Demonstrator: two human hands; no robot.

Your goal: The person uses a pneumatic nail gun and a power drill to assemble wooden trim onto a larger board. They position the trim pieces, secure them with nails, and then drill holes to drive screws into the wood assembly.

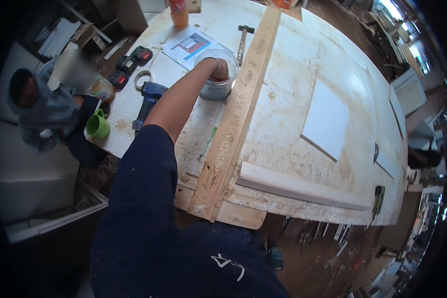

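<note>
My left hand (221,72) reaches down into a round clear plastic tub (215,94) at the back of the worktable. The tub's wall and my own hand hide the fingers, and I cannot make out what lies inside. A bracelet circles the wrist of this arm, which crosses the table's left part in a dark blue sleeve. A printed sheet (186,43) lies just behind the tub. To its right rests a hammer (242,43), beside a long wooden board (241,111). A blue and black power tool (149,102) lies left of my forearm. My right hand is out of view.
Along the left edge are a tape roll (143,79), several tool batteries (128,67) and a green mug (98,125). A bottle (180,17) stands at the back. Rightward lie a white panel (326,121) and a pale strip (303,186). A person (47,111) sits at left.
</note>
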